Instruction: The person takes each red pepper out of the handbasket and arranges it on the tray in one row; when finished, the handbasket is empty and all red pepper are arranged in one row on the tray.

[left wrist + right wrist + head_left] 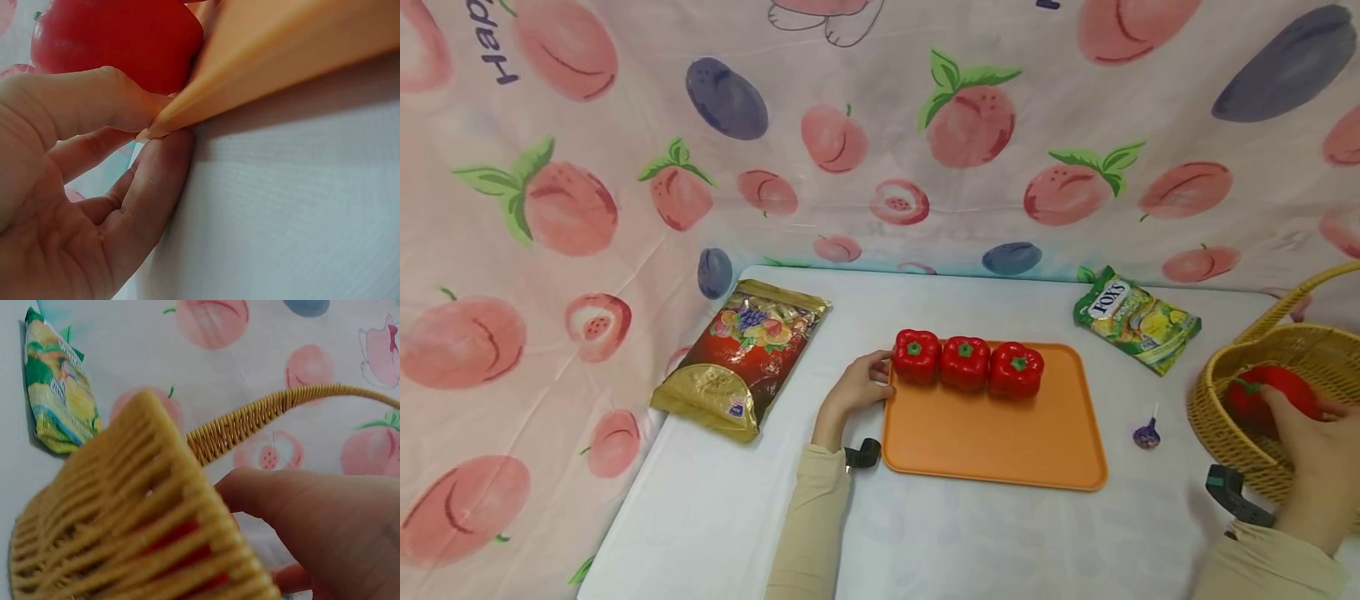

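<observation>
At the left edge of an orange tray [992, 450], my left hand [857, 387] pinches the rim between thumb and fingers; the left wrist view shows the fingertips [165, 150] at the tray's edge. Three red bell peppers [964, 363] stand in a row along the tray's far side, the leftmost pepper [119, 44] close to my thumb. On the right, my right hand [1311, 442] reaches into a yellow woven basket [1206, 400] and grips a red bell pepper [1288, 383] with a green stem. Through the weave in the right wrist view, only some red shows.
A gold and red candy bag [741, 358] lies left of the tray. A green and yellow FOX'S bag [1138, 321] lies at the back right. Between tray and basket is a small purple lollipop [1146, 434]. The basket's handle [250, 422] arches upward; a fruit-print cloth [865, 100] hangs behind.
</observation>
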Available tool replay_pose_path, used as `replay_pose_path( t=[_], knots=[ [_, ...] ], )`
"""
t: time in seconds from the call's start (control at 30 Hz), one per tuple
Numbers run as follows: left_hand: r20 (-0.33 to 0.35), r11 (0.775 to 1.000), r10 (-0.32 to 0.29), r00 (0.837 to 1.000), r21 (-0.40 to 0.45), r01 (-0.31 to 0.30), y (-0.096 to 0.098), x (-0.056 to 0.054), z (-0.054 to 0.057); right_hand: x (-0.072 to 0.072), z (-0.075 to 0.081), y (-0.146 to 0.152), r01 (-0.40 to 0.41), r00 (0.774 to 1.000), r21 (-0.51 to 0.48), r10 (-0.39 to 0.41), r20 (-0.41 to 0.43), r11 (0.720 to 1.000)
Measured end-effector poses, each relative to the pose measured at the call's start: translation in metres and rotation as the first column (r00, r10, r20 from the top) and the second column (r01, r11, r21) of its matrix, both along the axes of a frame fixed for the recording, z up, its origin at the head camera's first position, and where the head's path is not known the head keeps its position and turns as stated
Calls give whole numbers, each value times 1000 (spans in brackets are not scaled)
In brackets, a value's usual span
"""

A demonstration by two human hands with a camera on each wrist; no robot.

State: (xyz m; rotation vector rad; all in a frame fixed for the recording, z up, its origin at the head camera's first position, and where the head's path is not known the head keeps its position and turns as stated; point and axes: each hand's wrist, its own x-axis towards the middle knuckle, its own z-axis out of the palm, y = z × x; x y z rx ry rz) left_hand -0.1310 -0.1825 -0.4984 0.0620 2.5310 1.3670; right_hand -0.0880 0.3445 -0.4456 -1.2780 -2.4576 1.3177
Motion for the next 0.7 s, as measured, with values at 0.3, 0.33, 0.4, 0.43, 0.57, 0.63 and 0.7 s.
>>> replay_pose_path(
  t=[0.3,0.33,0.4,0.43,0.57,0.63,0.7],
  knots=[
    [-9,1000,2,1000,7,-2,-1,1,0,-8,9,-18,-41,994,155,56,-97,987],
    [-9,1000,6,1000,6,-6,-1,1,1,-9,9,-19,-48,992,182,68,-104,982],
    [-10,1000,9,1000,6,-9,-1,1,1,-11,10,-21,-54,991,209,77,-108,976],
    [-8,1000,11,1000,7,-11,-1,1,1,-11,10,-22,-53,992,207,75,-99,977],
    [0,1000,12,1000,6,-12,0,0,0,-11,14,-25,15,995,110,-4,-100,994],
    [3,1000,14,1000,6,-14,0,0,0,-10,17,-26,58,993,33,-54,-105,998],
    [2,1000,11,1000,5,-11,0,0,1,-10,20,-28,95,989,-32,-98,-112,995]
  ],
)
